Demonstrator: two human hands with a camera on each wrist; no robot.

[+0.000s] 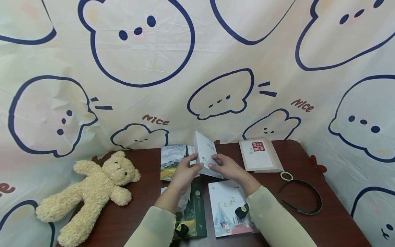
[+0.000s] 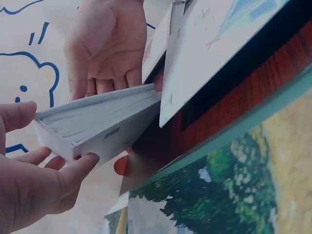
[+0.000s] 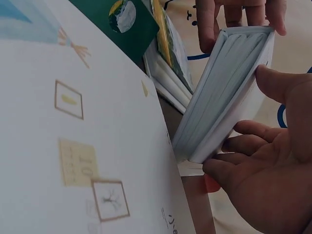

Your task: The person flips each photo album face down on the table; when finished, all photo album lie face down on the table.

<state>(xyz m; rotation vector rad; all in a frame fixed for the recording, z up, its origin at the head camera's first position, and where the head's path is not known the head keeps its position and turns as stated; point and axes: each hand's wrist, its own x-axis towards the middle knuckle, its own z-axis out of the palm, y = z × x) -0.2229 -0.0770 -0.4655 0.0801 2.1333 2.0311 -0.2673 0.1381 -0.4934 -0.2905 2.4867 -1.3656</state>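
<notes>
A thick white hardcover book (image 1: 206, 149) is held upright and tilted between both hands, above the middle of the table. My left hand (image 1: 184, 171) pinches one end of it, thumb on one cover and fingers on the other, as the left wrist view shows. At the opposite side, my right hand (image 1: 231, 167) holds the book, its thumb (image 3: 273, 83) against a cover and its fingers by the lower edge. The covers look closed over the page block (image 3: 219, 83). Beneath the hands lie a green book with a painted cover (image 1: 199, 212) and a white illustrated book (image 1: 222, 206).
A landscape-painted book (image 1: 171, 163) lies behind my left hand. Further right are a white book with red characters (image 1: 262, 154), a mint ring (image 1: 286, 176) and a black headband (image 1: 319, 206). A cream teddy bear (image 1: 97, 188) lies left; a patterned cloth (image 1: 222, 61) hangs behind the table.
</notes>
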